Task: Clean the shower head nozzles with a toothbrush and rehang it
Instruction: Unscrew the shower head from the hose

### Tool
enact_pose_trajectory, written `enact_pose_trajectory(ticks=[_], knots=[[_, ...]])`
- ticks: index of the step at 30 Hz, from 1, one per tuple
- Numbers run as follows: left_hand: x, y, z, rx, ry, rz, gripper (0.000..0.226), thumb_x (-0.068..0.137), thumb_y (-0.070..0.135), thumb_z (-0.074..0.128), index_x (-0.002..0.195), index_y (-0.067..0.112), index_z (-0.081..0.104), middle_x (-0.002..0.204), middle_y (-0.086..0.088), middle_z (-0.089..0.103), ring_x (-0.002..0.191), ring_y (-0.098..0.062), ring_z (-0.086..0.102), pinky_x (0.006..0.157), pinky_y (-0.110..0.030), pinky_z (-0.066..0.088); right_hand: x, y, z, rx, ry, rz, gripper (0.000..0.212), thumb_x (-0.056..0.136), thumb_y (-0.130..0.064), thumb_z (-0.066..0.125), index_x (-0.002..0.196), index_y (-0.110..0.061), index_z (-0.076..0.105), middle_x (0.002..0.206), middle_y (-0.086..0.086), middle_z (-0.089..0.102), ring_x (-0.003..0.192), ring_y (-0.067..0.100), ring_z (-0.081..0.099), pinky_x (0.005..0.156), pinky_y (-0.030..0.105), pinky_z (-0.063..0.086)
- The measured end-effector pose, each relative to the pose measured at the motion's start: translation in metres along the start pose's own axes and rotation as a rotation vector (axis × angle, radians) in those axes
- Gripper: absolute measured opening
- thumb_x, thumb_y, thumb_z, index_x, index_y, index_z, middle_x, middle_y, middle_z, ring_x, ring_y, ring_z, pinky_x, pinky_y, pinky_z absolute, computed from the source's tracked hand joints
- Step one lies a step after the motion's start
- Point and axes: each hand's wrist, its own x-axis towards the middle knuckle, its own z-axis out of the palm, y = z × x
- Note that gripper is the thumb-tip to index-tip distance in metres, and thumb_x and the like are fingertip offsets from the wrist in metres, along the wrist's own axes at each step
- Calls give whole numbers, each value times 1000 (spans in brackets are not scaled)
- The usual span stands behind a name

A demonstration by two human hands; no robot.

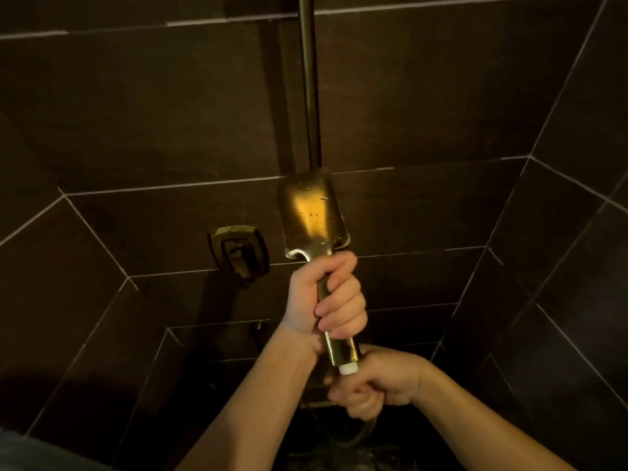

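Note:
A gold hand shower head (311, 215) is held upright in front of the dark tiled wall, its wet back toward me and its nozzle face hidden. My left hand (326, 297) grips its handle just below the head. The handle ends in a white threaded tip (348, 368) with no hose joined to it. Right under that tip my right hand (373, 385) is curled round the dark hose end (360, 426), which hangs down from the fist. I see no toothbrush.
A vertical metal riser bar (311, 79) runs up the wall behind the head. A gold square valve control (238, 253) sits on the wall to the left. A small dark fitting (260, 329) is lower on the wall. Dark tiles enclose both sides.

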Motion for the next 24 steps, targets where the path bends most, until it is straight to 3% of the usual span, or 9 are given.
enact_pose_trajectory(ticks=[3,8,13,17,20,24], knots=[[-1,8,1,-11,1,52,40,102,19,35,62,17,29,38,1,22,27,-10,14,32,-19,19,-5,5,-5,-50,158,-5,40,88,-5,49,51,-21,46,43,-9,36,33,1,26,39,22,8],[-3,23,6,112,91,45,46,105,28,44,63,11,37,39,0,22,28,-12,19,32,-21,17,-8,0,-4,-114,341,-90,32,87,-5,52,58,-18,54,50,0,33,38,8,27,43,29,9],[0,17,11,369,451,84,46,97,50,52,67,16,45,42,3,31,32,-10,29,35,-22,23,-8,-13,1,-208,487,-161,31,92,-15,58,62,-19,55,54,2,34,44,14,27,48,32,15],[-6,15,7,458,646,97,39,99,46,46,72,19,51,52,2,39,43,-14,37,44,-27,35,-8,-17,1,-267,651,-152,29,90,-20,60,62,-21,52,55,1,37,46,14,30,48,30,19],[-11,22,2,792,735,50,38,99,52,45,97,15,53,55,4,50,49,-13,51,56,-32,49,-13,-27,-2,-273,778,-161,26,92,-21,59,67,-23,54,55,-2,39,45,13,31,46,28,22],[-13,34,3,1093,759,43,48,100,47,47,137,21,32,64,4,59,60,-11,61,69,-36,56,-19,-54,-2,-308,905,-248,23,96,-19,55,72,-19,55,56,-3,42,46,11,36,46,25,28]])
